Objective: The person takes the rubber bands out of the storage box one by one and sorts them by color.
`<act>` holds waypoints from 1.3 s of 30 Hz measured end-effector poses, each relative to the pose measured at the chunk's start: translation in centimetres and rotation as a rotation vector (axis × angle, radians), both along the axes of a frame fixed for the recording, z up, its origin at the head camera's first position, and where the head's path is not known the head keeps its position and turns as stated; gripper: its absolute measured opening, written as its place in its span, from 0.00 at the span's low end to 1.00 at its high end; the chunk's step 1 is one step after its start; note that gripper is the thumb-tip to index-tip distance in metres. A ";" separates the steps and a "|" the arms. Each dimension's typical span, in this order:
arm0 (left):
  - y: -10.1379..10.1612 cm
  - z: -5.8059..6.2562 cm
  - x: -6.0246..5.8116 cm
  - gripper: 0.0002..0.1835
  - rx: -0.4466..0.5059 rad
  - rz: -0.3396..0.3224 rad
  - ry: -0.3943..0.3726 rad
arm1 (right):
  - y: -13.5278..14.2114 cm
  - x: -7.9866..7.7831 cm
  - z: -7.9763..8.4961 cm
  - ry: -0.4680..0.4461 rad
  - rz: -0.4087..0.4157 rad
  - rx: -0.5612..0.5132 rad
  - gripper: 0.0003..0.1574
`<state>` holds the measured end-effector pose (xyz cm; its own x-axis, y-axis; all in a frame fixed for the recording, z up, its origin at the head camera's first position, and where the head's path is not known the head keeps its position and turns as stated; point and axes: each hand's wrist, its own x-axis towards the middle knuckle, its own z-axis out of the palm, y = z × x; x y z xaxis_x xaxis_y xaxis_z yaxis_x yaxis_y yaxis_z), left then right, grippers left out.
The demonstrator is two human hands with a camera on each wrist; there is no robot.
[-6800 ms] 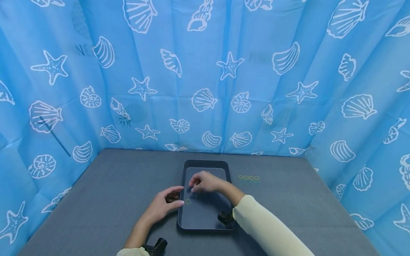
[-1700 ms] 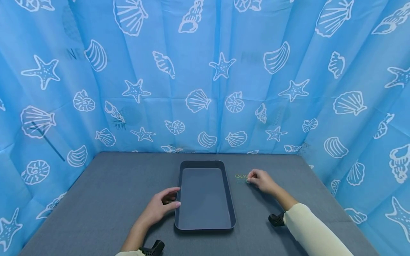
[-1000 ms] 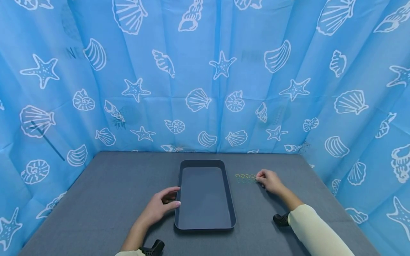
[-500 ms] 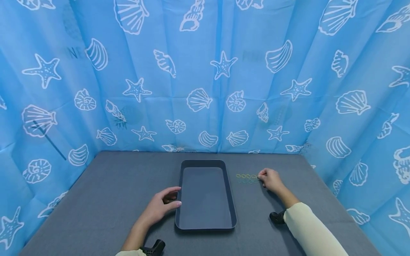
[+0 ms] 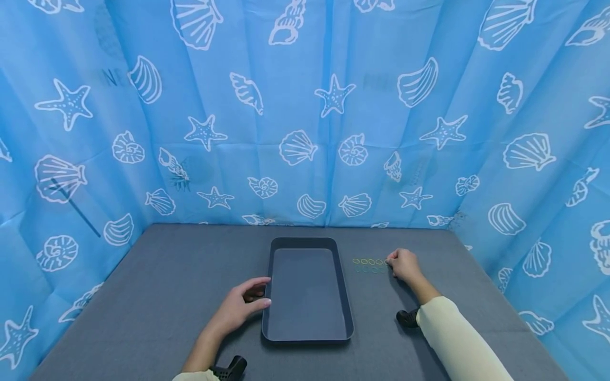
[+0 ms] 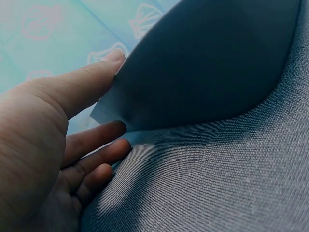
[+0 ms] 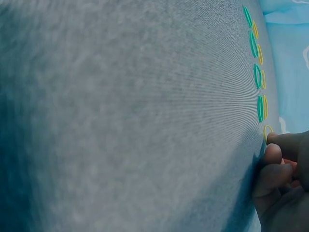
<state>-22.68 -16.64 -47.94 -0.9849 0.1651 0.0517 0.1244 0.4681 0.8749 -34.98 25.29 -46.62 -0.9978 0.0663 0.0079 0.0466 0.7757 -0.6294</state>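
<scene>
In the head view, my left hand point(image 5: 238, 307) touches the left side of a dark grey rectangular tray point(image 5: 307, 338). The left wrist view shows the thumb at the tray's rim point(image 6: 159, 30) and the other fingers loosely bent by its outer wall. Off to the tray's right, my right hand point(image 5: 405, 266) pinches a thin yellow rubber band point(image 7: 265, 131) at the right end of a row of yellow rubber bands point(image 5: 371, 262). A parallel row of green rubber bands point(image 7: 254, 44) lies on the nearer side. The fingertips hide part of the pinched band.
A grey cloth covers the table point(image 5: 200, 259). Blue curtains point(image 5: 305, 106) with white shells and starfish enclose its back and sides. Dark wrist devices point(image 5: 232, 368) sit below both hands.
Several seconds ago my right hand was over the tray, where a yellow band lay; no band shows there now. Since then it moved to the rows, then slightly right and back. The left hand stayed.
</scene>
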 end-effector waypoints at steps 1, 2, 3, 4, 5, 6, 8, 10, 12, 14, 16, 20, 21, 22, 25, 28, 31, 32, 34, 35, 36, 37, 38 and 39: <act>0.0 0.0 0.0 0.26 -0.002 -0.001 0.001 | -0.1 0.0 0.0 0.001 -0.002 0.007 0.06; 0.1 0.0 0.0 0.26 -0.002 -0.001 0.002 | -0.1 0.1 0.0 0.004 -0.005 0.015 0.06; 0.1 0.1 0.0 0.26 0.000 -0.002 0.002 | -0.1 0.1 0.1 0.007 -0.007 0.025 0.06; 0.1 0.1 0.0 0.26 0.001 -0.003 0.002 | -0.2 0.1 0.1 0.011 -0.010 0.034 0.06; 0.1 0.1 0.0 0.26 0.000 -0.003 0.002 | -0.2 0.1 0.1 0.014 -0.012 0.043 0.06; 0.1 0.1 0.1 0.26 0.001 -0.003 0.002 | -0.3 0.2 0.0 0.016 -0.017 0.048 0.06; 0.1 0.1 0.0 0.26 -0.002 -0.001 0.000 | -0.3 0.1 0.0 0.016 -0.034 0.058 0.06; 0.1 0.0 0.0 0.26 -0.003 0.000 -0.004 | -0.3 0.1 -0.1 0.017 -0.052 0.061 0.06; 0.0 0.0 0.0 0.25 -0.004 0.003 -0.008 | -0.3 0.1 -0.2 0.021 -0.066 0.058 0.06; 0.0 -0.1 0.0 0.26 -0.003 0.002 -0.005 | -0.3 0.1 -0.3 0.030 -0.073 0.055 0.05; 0.0 -0.1 0.0 0.26 0.000 0.001 -0.001 | -0.3 0.1 -0.3 0.038 -0.070 0.045 0.04; 0.0 -0.1 -0.1 0.26 0.006 -0.008 0.006 | -0.1 0.4 -0.4 0.055 -0.061 -0.004 0.05; 0.0 -0.1 -0.1 0.27 0.008 -0.011 0.004 | 0.0 0.5 -0.4 0.058 -0.058 -0.020 0.06; 0.0 -0.1 -0.1 0.27 0.010 -0.013 0.001 | 0.1 0.6 -0.4 0.062 -0.055 -0.040 0.06; -0.1 -0.2 -0.2 0.27 0.018 -0.021 -0.003 | 0.4 1.1 -0.3 0.065 -0.024 -0.094 0.07; -0.3 -0.4 -0.2 0.26 0.040 -0.026 0.000 | 0.6 1.7 -0.3 0.051 0.036 -0.141 0.07; -0.5 -0.5 -0.2 0.26 0.056 -0.027 0.009 | 0.7 2.3 0.0 0.015 0.120 -0.172 0.07; -0.5 -0.5 -0.2 0.26 0.061 -0.026 0.011 | 0.8 2.5 0.2 -0.002 0.144 -0.183 0.07; -0.6 -0.4 -0.1 0.26 0.071 -0.020 0.015 | 1.1 2.9 0.6 -0.044 0.193 -0.200 0.07; -0.7 -0.4 -0.1 0.25 0.078 -0.016 0.015 | 1.2 3.1 0.8 -0.067 0.227 -0.207 0.07; -0.7 -0.4 -0.1 0.25 0.088 -0.013 0.017 | 1.4 3.3 1.1 -0.092 0.250 -0.211 0.07; -0.8 -0.4 -0.1 0.25 0.098 -0.011 0.018 | 1.6 3.5 1.3 -0.116 0.275 -0.210 0.07; -0.9 -0.4 0.0 0.25 0.109 -0.007 0.020 | 1.9 3.7 1.6 -0.141 0.293 -0.205 0.07; -1.0 -0.4 0.0 0.24 0.121 -0.006 0.028 | 2.1 3.8 1.8 -0.163 0.320 -0.191 0.07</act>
